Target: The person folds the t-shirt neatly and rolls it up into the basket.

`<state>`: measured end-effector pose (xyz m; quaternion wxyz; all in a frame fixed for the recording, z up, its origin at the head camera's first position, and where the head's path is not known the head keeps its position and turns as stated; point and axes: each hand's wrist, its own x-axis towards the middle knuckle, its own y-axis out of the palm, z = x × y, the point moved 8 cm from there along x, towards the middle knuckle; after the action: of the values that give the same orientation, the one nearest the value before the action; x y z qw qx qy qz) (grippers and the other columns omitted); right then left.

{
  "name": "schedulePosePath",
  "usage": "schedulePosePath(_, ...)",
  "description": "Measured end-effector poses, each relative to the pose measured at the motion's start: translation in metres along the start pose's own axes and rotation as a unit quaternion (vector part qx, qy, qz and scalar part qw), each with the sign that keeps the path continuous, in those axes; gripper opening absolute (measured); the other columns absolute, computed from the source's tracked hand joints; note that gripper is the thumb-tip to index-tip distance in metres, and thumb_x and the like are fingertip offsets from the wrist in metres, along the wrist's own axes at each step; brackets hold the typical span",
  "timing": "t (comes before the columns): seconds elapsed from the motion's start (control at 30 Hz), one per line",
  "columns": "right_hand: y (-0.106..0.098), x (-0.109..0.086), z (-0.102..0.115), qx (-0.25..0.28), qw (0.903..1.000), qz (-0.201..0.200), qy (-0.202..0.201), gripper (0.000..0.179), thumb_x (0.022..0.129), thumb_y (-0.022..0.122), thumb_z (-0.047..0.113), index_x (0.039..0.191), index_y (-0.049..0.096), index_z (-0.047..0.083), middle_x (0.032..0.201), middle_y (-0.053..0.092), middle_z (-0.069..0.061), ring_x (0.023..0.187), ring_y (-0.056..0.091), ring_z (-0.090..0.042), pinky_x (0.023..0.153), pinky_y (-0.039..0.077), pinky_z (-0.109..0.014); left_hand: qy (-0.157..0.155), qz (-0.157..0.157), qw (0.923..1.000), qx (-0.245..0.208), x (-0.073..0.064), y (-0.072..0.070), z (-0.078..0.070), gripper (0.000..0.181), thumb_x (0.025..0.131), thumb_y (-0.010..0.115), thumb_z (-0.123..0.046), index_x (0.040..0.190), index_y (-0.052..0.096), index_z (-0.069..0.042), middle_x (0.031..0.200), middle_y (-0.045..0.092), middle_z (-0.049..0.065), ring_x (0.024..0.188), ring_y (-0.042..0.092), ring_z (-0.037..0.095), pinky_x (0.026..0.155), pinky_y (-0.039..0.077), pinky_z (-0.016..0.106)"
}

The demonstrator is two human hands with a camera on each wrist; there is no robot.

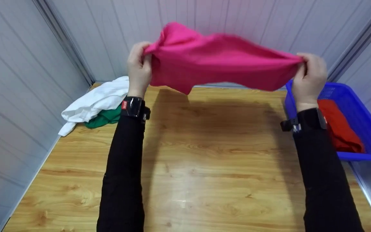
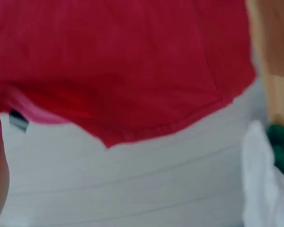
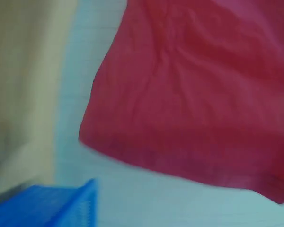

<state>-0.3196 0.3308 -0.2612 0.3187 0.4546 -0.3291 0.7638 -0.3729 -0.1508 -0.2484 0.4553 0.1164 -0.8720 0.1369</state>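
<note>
A pink T-shirt (image 1: 224,61) is stretched in the air between both hands, in front of the back wall. My left hand (image 1: 140,66) pinches its left end between thumb and curled fingers. At the other end, my right hand (image 1: 311,75) grips the cloth the same way. The lower part of the shirt hangs loose and looks blurred. In the left wrist view, a stitched hem shows on the cloth (image 2: 132,80), and a small dark label (image 2: 19,120) lies near the hand. The right wrist view is filled mostly by the hanging fabric (image 3: 189,113); the right hand is out of that frame.
On the wooden surface (image 1: 204,167) at the back left lie a white cloth (image 1: 98,98) and a green cloth (image 1: 105,118) partly under it. A blue basket (image 1: 362,112) stands at the right with a red cloth (image 1: 340,125) inside. Pale panel walls enclose three sides.
</note>
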Motion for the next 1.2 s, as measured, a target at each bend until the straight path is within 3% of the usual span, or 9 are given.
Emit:
schedulePosePath(0.07, 0.012, -0.021, -0.012, -0.019, 0.9967, 0.077, -0.015, 0.018, 0.089, 0.059, -0.004, 0.102, 0.071, -0.002, 0.099, 0.07, -0.019, 0.097, 0.06, -0.039, 0.093, 0.043, -0.046, -0.024, 0.078, 0.9961, 0.036, -0.019, 0.008, 0.021, 0.015, 0.094, 0.057, 0.006, 0.105, 0.067, 0.009, 0.106, 0.065, 0.022, 0.106, 0.058, 0.029, 0.098, 0.043, 0.035)
schedulePosePath(0.13, 0.026, -0.048, -0.021, -0.041, 0.9839, 0.169, -0.04, 0.018, 0.087, 0.06, -0.007, 0.101, 0.07, -0.005, 0.097, 0.069, -0.023, 0.092, 0.061, -0.042, 0.089, 0.045, -0.051, -0.071, 0.186, 0.9768, 0.079, -0.044, 0.017, 0.049, 0.018, 0.094, 0.058, 0.004, 0.109, 0.067, 0.009, 0.107, 0.066, 0.022, 0.105, 0.059, 0.032, 0.098, 0.044, 0.039)
schedulePosePath(0.23, 0.043, -0.093, -0.033, -0.049, 0.9517, 0.293, -0.077, 0.014, 0.087, 0.065, -0.007, 0.1, 0.07, -0.005, 0.094, 0.07, -0.023, 0.087, 0.064, -0.043, 0.086, 0.047, -0.054, -0.154, 0.341, 0.9185, 0.129, -0.089, 0.027, 0.089, 0.024, 0.095, 0.058, 0.001, 0.116, 0.067, 0.005, 0.11, 0.067, 0.019, 0.101, 0.059, 0.03, 0.094, 0.046, 0.045)
schedulePosePath(0.3, 0.049, -0.12, -0.038, -0.042, 0.9309, 0.352, -0.089, 0.013, 0.087, 0.068, -0.005, 0.099, 0.071, -0.003, 0.093, 0.071, -0.021, 0.086, 0.065, -0.041, 0.084, 0.048, -0.054, -0.199, 0.41, 0.8787, 0.143, -0.118, 0.028, 0.109, 0.027, 0.095, 0.058, -0.001, 0.12, 0.067, 0.002, 0.113, 0.067, 0.018, 0.101, 0.058, 0.028, 0.094, 0.046, 0.046)
schedulePosePath(0.4, 0.054, -0.152, -0.043, -0.026, 0.9058, 0.414, -0.088, 0.011, 0.088, 0.07, -0.001, 0.099, 0.071, 0.0, 0.094, 0.072, -0.017, 0.089, 0.066, -0.039, 0.085, 0.049, -0.052, -0.241, 0.451, 0.8452, 0.154, -0.15, 0.025, 0.127, 0.026, 0.096, 0.06, -0.004, 0.121, 0.067, 0.0, 0.115, 0.067, 0.017, 0.104, 0.057, 0.027, 0.096, 0.045, 0.046)
schedulePosePath(0.67, 0.049, -0.191, -0.042, -0.026, 0.8581, 0.508, -0.071, 0.011, 0.089, 0.069, 0.002, 0.1, 0.07, 0.003, 0.094, 0.071, -0.013, 0.09, 0.067, -0.035, 0.084, 0.05, -0.051, -0.292, 0.5, 0.7975, 0.169, -0.19, 0.024, 0.134, 0.016, 0.095, 0.063, -0.008, 0.108, 0.069, -0.001, 0.101, 0.065, 0.011, 0.094, 0.056, 0.026, 0.088, 0.046, 0.041)
schedulePosePath(0.77, 0.048, -0.203, -0.042, -0.03, 0.8361, 0.544, -0.062, 0.01, 0.089, 0.069, 0.003, 0.099, 0.07, 0.004, 0.094, 0.07, -0.011, 0.09, 0.066, -0.034, 0.083, 0.051, -0.051, -0.276, 0.523, 0.7878, 0.173, -0.197, 0.028, 0.13, 0.006, 0.092, 0.066, -0.009, 0.095, 0.066, -0.004, 0.088, 0.06, 0.006, 0.083, 0.052, 0.023, 0.08, 0.044, 0.039)
schedulePosePath(0.9, 0.046, -0.217, -0.041, -0.022, 0.8133, 0.579, -0.049, 0.009, 0.09, 0.069, 0.005, 0.098, 0.069, 0.005, 0.094, 0.069, -0.009, 0.092, 0.066, -0.033, 0.084, 0.051, -0.051, -0.249, 0.531, 0.7883, 0.186, -0.203, 0.028, 0.123, 0.009, 0.086, 0.071, -0.008, 0.092, 0.065, -0.006, 0.085, 0.06, 0.003, 0.083, 0.054, 0.021, 0.082, 0.046, 0.039)
schedulePosePath(1.2, 0.039, -0.234, -0.038, -0.034, 0.8034, 0.594, -0.032, 0.025, 0.089, 0.07, 0.009, 0.113, 0.067, 0.001, 0.111, 0.067, -0.017, 0.108, 0.061, -0.038, 0.095, 0.046, -0.053, -0.192, 0.518, 0.8055, 0.214, -0.217, 0.018, 0.1, 0.055, 0.081, 0.077, -0.011, 0.132, 0.058, -0.004, 0.122, 0.065, 0.015, 0.115, 0.06, 0.031, 0.101, 0.044, 0.045)
